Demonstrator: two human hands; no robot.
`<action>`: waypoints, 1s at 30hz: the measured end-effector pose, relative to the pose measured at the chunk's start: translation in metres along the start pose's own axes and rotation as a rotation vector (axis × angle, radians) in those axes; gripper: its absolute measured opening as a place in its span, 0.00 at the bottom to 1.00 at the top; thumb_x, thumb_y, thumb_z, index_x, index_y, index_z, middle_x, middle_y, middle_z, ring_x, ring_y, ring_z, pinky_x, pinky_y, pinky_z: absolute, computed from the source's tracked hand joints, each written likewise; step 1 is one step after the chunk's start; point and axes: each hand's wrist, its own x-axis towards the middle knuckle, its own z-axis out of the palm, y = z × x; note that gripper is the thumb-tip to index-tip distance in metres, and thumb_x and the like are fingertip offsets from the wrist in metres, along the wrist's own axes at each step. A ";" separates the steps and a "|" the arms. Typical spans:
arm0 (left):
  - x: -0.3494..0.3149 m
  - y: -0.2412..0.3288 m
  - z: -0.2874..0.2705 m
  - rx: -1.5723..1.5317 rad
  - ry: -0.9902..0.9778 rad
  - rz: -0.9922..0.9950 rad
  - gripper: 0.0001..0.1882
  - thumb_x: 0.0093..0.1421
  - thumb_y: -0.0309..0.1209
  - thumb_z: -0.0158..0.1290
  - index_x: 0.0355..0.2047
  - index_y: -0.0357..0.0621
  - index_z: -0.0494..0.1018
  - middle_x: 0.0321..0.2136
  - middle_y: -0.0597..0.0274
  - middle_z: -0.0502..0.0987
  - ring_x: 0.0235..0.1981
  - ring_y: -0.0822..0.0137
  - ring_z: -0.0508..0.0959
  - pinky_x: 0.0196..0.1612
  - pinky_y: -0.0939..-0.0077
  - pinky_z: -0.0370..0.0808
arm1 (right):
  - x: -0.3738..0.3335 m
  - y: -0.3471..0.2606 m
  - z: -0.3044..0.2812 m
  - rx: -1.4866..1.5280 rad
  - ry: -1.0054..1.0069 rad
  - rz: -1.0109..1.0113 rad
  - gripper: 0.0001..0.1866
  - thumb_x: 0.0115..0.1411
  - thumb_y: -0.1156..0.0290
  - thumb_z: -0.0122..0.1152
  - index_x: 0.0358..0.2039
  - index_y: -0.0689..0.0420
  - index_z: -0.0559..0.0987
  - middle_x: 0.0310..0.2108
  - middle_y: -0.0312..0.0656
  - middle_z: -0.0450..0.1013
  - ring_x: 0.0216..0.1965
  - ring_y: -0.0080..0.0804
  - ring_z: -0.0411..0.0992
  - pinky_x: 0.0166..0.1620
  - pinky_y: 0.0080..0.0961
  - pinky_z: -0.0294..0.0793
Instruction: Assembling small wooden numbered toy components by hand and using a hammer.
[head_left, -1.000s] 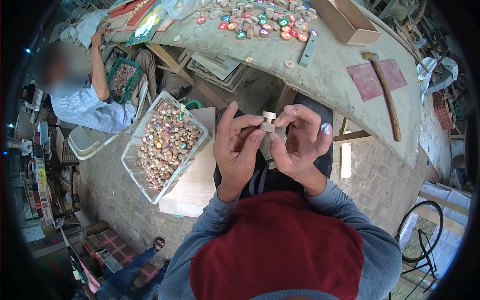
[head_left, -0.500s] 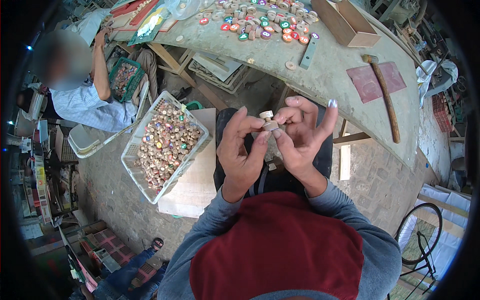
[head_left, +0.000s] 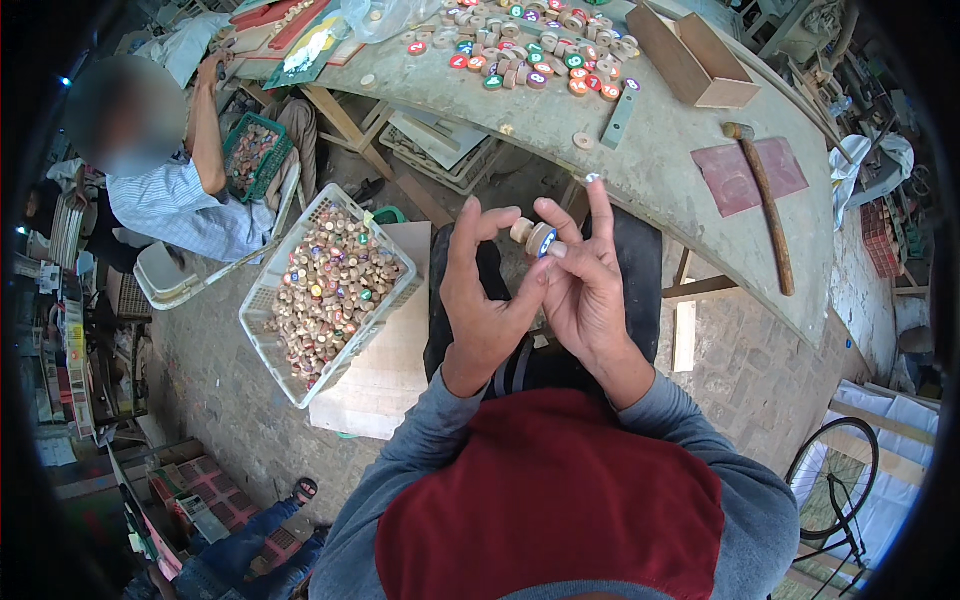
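A small wooden spool-shaped piece [head_left: 532, 238] is held up in front of me, its wider end showing a blue-ringed printed face turned to the right. My right hand [head_left: 590, 285] grips it between thumb and bent index finger; another finger, with a silvery-white tip, points upward. Close on the left side is my left hand [head_left: 480, 300], thumb and fingers curved apart. Its fingertips lie right beside the piece; whether they touch it I cannot tell. To the left, a white plastic crate [head_left: 258, 330] is heaped with similar small wooden pieces [head_left: 325, 290].
Across the worktable [head_left: 680, 230] lie several numbered discs [head_left: 535, 60], an open wooden box [head_left: 715, 90], a mallet [head_left: 765, 200] on a reddish sheet [head_left: 715, 175] and a metal strip [head_left: 618, 120]. At the left sits another person [head_left: 180, 215] near a green crate [head_left: 255, 150].
The wooden piece has turned so its blue-ringed face shows. My left fingers have spread from their pinch on it, while my right thumb and index finger keep hold.
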 end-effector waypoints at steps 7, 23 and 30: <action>0.003 -0.006 -0.008 -0.046 -0.040 0.027 0.46 0.52 0.15 0.59 0.67 0.32 0.46 0.50 0.43 0.73 0.48 0.62 0.75 0.54 0.69 0.70 | 0.000 0.004 -0.006 -0.134 0.048 0.041 0.42 0.55 0.87 0.50 0.68 0.48 0.49 0.56 0.49 0.64 0.51 0.35 0.70 0.51 0.29 0.71; 0.009 0.004 -0.016 -0.349 -0.045 -0.148 0.42 0.59 0.19 0.52 0.69 0.37 0.41 0.53 0.38 0.69 0.45 0.62 0.77 0.44 0.75 0.75 | 0.012 -0.017 -0.016 -0.952 -0.436 -0.355 0.24 0.46 0.85 0.55 0.46 0.60 0.79 0.57 0.47 0.62 0.59 0.39 0.60 0.63 0.37 0.57; 0.009 0.008 -0.016 -0.462 -0.004 -0.251 0.42 0.60 0.19 0.52 0.69 0.39 0.41 0.54 0.39 0.68 0.46 0.63 0.78 0.43 0.78 0.76 | 0.011 -0.013 -0.016 -1.043 -0.423 -0.402 0.22 0.46 0.85 0.54 0.44 0.59 0.80 0.56 0.48 0.63 0.58 0.39 0.61 0.59 0.36 0.60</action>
